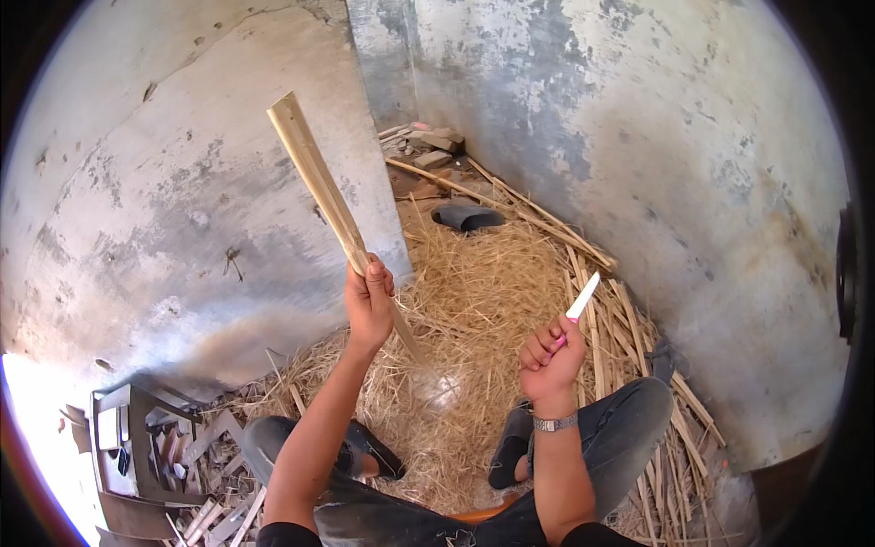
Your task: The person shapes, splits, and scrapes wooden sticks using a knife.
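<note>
My left hand (369,296) is closed round a long pale strip of split wood or bamboo (319,182). The strip slants, its wide end up and to the left and its lower end down over the shavings (483,273). In my right hand (551,360) is a knife (583,296) with a pink handle, its pale blade pointing up and to the right. The blade is well apart from the strip. My fingers hide most of the knife's handle.
Long wooden strips (594,342) lie along the right wall. A dark curved object (467,217) rests on the shavings, with brick rubble (433,158) behind it. At the lower left stands a dark frame (137,447) beside wood scraps. Walls rise on both sides.
</note>
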`<state>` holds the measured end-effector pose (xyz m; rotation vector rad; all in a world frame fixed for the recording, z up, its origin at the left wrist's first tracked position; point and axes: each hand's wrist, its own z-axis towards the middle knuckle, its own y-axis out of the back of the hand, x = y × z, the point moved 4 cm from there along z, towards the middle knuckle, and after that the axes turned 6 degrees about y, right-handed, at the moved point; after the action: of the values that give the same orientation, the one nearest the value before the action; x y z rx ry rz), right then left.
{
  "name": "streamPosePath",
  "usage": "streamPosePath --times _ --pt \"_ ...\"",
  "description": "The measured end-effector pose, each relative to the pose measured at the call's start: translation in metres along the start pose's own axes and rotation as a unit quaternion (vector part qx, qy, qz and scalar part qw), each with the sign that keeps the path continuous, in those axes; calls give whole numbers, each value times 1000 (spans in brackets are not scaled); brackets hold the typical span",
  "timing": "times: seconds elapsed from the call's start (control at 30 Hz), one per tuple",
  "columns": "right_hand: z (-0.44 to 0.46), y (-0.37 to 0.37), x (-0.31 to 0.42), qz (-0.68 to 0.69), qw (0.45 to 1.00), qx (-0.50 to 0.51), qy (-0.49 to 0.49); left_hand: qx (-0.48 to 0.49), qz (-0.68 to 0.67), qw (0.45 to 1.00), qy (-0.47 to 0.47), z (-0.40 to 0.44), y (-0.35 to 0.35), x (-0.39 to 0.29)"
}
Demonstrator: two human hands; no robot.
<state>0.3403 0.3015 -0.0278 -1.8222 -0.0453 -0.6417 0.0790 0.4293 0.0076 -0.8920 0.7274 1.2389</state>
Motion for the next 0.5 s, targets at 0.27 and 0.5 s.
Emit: streamPosePath --times 0.27,0.5 --pt "-30 -90 25 -220 959 175 40 7 186 983 12 0 19 -25" --pt "-27 -129 25 -399 875 264 76 11 172 985 8 -10 7 -24"
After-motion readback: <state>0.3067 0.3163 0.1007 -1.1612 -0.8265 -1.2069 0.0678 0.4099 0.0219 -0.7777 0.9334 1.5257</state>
